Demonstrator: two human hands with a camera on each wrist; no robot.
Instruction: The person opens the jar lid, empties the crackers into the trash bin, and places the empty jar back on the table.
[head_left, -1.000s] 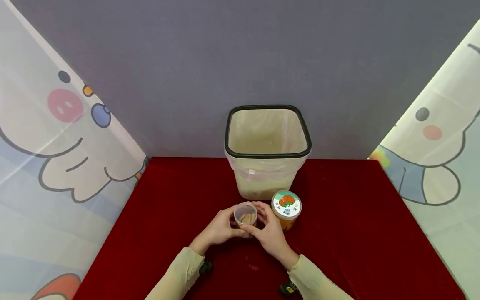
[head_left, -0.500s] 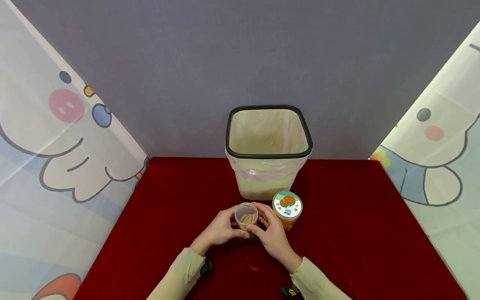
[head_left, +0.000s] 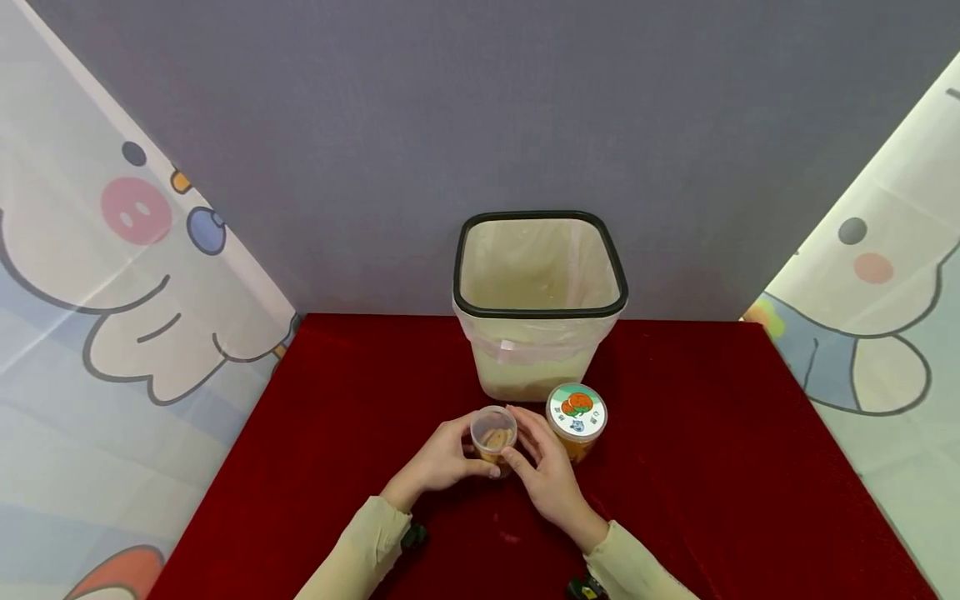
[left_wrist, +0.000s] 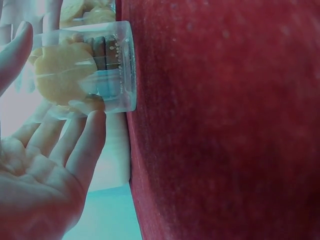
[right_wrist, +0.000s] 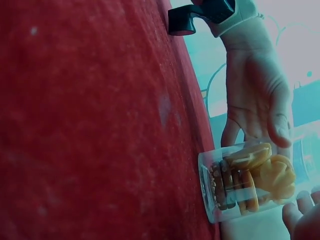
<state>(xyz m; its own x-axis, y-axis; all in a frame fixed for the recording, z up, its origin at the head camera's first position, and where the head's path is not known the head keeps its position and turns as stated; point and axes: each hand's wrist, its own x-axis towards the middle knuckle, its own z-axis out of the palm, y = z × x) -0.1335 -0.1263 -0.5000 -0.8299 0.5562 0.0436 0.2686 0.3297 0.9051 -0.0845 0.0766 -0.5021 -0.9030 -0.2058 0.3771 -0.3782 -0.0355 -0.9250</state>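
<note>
A small clear plastic jar point(head_left: 493, 433) of cookies stands upright on the red cloth, its round rim and the cookies showing from above. My left hand point(head_left: 444, 457) holds its left side, with the thumb along the front. From the right, my right hand point(head_left: 547, 477) curls about the jar, thumb near the front of the rim and fingers behind. In the left wrist view, the fingers of the left hand point(left_wrist: 55, 160) reach the jar's side point(left_wrist: 82, 70). The right wrist view has cookies stacked in the jar point(right_wrist: 245, 185), with fingertips of the right hand point(right_wrist: 305, 215) close by its upper end.
A larger jar point(head_left: 576, 412) with a persimmon-like picture on its lid stands just right of the right hand. Behind both jars is a cream bin point(head_left: 536, 358) with a black rim and a plastic liner. Grey and cartoon-printed panels point(head_left: 480, 125) surround the red-covered table point(head_left: 735, 467).
My right thumb has shifted slightly to the right across the jar's front. The left hand, the small jar and the larger jar keep their places, while the whole view drifts a little.
</note>
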